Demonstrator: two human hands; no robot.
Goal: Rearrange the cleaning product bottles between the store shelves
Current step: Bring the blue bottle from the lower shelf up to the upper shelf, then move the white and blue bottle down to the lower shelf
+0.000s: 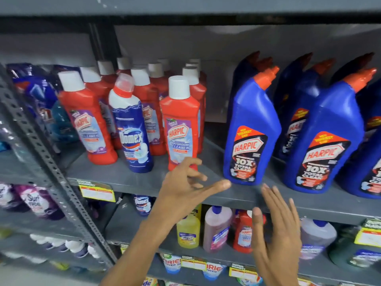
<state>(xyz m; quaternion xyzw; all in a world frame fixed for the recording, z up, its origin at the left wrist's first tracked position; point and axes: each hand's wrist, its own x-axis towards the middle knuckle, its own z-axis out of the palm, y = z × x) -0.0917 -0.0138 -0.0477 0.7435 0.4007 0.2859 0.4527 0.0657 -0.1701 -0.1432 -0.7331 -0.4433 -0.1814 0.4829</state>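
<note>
My two hands are empty and hover in front of the upper shelf (144,180), at lower centre of the frame. My left hand (185,186) has loosely curled fingers and a pointing forefinger, just beside a red bottle (180,124). My right hand (276,230) is flat and spread, below a blue bottle (250,131). More red bottles and one Domex bottle (132,129) stand at centre left. I judge a careless reach could tip the red bottle into its close neighbours. All caps look shut; contents are hidden. The lower shelf (165,247) holds a yellow bottle (188,232), its liquid visible.
</note>
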